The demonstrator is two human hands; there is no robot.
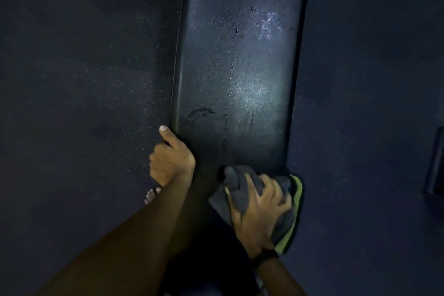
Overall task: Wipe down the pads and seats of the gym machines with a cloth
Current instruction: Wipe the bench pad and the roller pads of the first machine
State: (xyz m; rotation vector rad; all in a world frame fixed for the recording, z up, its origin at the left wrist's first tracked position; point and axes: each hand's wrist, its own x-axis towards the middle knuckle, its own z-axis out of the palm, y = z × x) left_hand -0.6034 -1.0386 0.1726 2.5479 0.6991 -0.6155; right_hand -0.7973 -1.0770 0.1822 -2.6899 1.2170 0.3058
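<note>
Grey microfibre, edged in lime green, is the cloth point(276, 196) we hold bunched in our right hand point(258, 214), fingers curled over it in a clenched grip at the near end of the bench pad point(235, 74). That black vinyl pad runs lengthwise straight away from us, so its long axis points forward from the cloth, and nearly all of it lies ahead of the right hand. We judge the coming stroke should push forward along that axis. Our left hand point(171, 161) grips the pad's near left edge, forefinger lying along the rim, steadying it. Speckles and smears show under the glare mid-pad. Dark rubber floor point(84, 79) surrounds the pad; bare toes point(151, 195) show below the left hand.
</note>
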